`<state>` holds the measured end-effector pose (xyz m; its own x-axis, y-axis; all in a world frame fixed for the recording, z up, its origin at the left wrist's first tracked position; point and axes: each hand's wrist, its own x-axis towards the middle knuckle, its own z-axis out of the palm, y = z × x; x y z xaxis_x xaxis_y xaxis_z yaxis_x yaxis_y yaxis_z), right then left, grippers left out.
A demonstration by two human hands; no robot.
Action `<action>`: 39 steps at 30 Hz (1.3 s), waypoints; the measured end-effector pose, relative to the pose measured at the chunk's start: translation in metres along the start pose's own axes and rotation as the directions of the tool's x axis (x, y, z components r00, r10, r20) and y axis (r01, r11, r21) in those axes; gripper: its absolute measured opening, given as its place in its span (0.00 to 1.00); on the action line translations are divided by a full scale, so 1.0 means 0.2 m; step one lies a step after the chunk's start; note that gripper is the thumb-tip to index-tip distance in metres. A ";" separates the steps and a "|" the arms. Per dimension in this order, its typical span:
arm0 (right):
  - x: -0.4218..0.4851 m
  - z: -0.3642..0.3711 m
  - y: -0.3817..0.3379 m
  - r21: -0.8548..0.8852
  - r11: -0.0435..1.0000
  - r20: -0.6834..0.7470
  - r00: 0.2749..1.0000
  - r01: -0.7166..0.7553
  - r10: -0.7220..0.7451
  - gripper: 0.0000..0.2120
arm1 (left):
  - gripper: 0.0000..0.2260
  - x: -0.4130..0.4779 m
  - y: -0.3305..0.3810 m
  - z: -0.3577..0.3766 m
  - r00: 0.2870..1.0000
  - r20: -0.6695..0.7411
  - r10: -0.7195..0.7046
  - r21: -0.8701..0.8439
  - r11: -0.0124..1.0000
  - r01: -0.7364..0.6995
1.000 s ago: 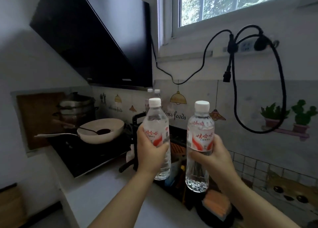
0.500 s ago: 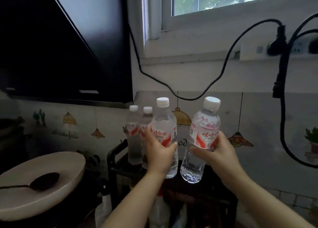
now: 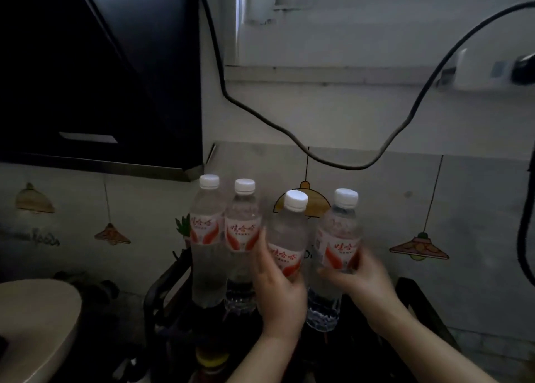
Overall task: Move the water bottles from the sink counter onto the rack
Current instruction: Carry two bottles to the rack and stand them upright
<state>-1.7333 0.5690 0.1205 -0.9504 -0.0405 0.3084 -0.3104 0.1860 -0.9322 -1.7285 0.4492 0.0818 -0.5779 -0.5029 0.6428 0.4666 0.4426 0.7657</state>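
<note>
Clear water bottles point(image 3: 337, 255) in both hands point(image 3: 279, 290)

Two bottles point(image 3: 223, 243) on rack point(image 3: 162, 290), two held bottles point(image 3: 312, 255) right of them.

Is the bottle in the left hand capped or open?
Capped: the bottle gripped by the left hand has its white cap on the neck.
</note>
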 end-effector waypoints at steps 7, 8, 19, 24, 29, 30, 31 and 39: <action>0.05 0.05 0.03 -0.037 0.999 -0.019 1.000 -0.006 0.005 0.19 | 0.42 -0.03 -0.08 0.06 0.999 -0.039 0.011 0.111 0.994 -0.007; 0.05 0.05 0.03 -0.046 0.999 -0.013 1.000 0.000 -0.001 0.19 | 0.42 -0.03 -0.09 0.05 1.000 -0.030 0.007 0.130 0.992 -0.003; 0.01 0.06 0.08 -0.113 0.993 0.032 0.999 0.033 -0.029 0.20 | 0.53 -0.10 -0.13 -0.07 0.990 0.136 0.040 0.420 0.902 -0.094; -0.05 0.09 0.21 -0.197 0.980 0.074 0.997 -0.023 0.038 0.26 | 0.47 -0.14 -0.12 -0.10 0.987 0.159 -0.003 0.422 0.904 -0.066; -0.03 0.11 0.25 -0.222 0.975 0.068 0.998 0.016 -0.001 0.29 | 0.45 -0.11 -0.11 -0.11 0.984 0.176 -0.014 0.454 0.888 -0.069; -0.03 0.12 0.25 -0.224 0.974 0.064 0.998 0.022 -0.008 0.29 | 0.45 -0.10 -0.12 -0.11 0.984 0.178 -0.006 0.475 0.876 -0.081; -0.03 0.13 0.26 -0.225 0.974 0.056 0.998 0.026 -0.014 0.29 | 0.46 -0.10 -0.12 -0.10 0.984 0.179 0.007 0.491 0.866 -0.096; -0.02 0.15 0.27 -0.234 0.971 0.024 0.999 0.046 -0.042 0.27 | 0.50 -0.05 -0.15 -0.09 0.976 0.203 0.080 0.610 0.769 -0.190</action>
<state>-1.7462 0.5501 0.0635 -0.9368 -0.0720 0.3423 -0.3408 0.4085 -0.8468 -1.7256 0.4272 0.0528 -0.6623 -0.3046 0.6845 0.0603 0.8890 0.4539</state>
